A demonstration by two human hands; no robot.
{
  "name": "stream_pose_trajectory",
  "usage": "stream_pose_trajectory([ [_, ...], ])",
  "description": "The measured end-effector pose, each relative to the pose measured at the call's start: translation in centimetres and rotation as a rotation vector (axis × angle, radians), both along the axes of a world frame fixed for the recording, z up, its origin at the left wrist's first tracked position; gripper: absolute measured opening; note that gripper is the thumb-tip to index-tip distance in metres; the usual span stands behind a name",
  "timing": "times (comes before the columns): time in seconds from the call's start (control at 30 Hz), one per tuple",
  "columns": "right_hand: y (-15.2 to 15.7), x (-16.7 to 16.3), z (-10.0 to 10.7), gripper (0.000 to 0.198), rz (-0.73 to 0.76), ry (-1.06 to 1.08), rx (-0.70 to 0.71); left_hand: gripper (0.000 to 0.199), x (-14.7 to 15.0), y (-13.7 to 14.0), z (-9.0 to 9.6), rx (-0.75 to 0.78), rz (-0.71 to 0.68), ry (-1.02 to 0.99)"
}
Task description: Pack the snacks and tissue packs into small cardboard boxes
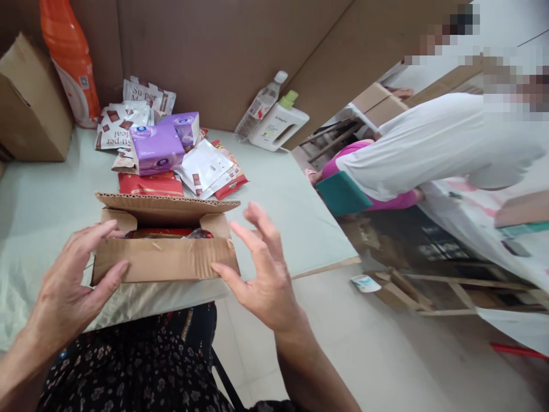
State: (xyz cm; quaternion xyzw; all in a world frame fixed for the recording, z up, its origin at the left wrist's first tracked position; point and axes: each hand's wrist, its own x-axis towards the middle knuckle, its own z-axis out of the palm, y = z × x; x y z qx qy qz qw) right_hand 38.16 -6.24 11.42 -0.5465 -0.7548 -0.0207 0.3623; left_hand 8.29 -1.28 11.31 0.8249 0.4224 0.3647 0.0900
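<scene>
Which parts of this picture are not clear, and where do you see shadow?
Head view, right side: the co-worker's white shirt looks smeared and stretched; head view, upper right: pixel blocks hide detail; head view, near: the cardboard box is fairly sharp, its inside shaded; head view, centre: the right hand looks soft at the fingertips.

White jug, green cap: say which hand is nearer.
Right. The right hand, at the right end of the carton, is below the jug in the picture; the left hand, at the left end, is farther off.
</scene>
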Motion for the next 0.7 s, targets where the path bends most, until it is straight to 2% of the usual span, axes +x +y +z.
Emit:
stream_pose_trajectory([
  [0.1,1.4,0.3,0.5,0.087,0.030,-0.058,-0.012,0.053,0.0,0.0,-0.1,0.019,-0.019,0.013],
  [0.17,2.3,0.2,0.7,0.089,0.087,-0.070,-0.039,0.057,0.0,0.0,-0.2,0.033,-0.003,0.015],
  [0.3,3.0,0.2,0.1,0.056,0.231,-0.051,-0.062,0.071,0.1,-0.1,-0.4,0.077,0.029,-0.009],
  [0.37,2.9,0.4,-0.2,0.042,0.291,-0.050,-0.057,0.061,0.0,0.1,-0.4,0.059,-0.022,0.031],
  [0.43,2.7,0.7,-0.4,0.044,0.323,-0.053,-0.076,0.046,-0.2,0.4,-0.5,0.032,-0.110,0.079],
  [0.5,2.5,0.9,-0.4,0.055,0.342,-0.071,-0.111,0.036,-0.4,0.8,-0.6,0.020,-0.167,0.102],
  [0.57,2.3,1.1,-0.3,0.060,0.358,-0.115,-0.128,0.033,-0.5,1.1,-0.8,0.030,-0.165,0.092],
  [0.7,1.9,1.3,0.0,0.051,0.363,-0.220,-0.146,0.032,-0.2,1.3,-1.3,0.060,-0.166,0.077],
])
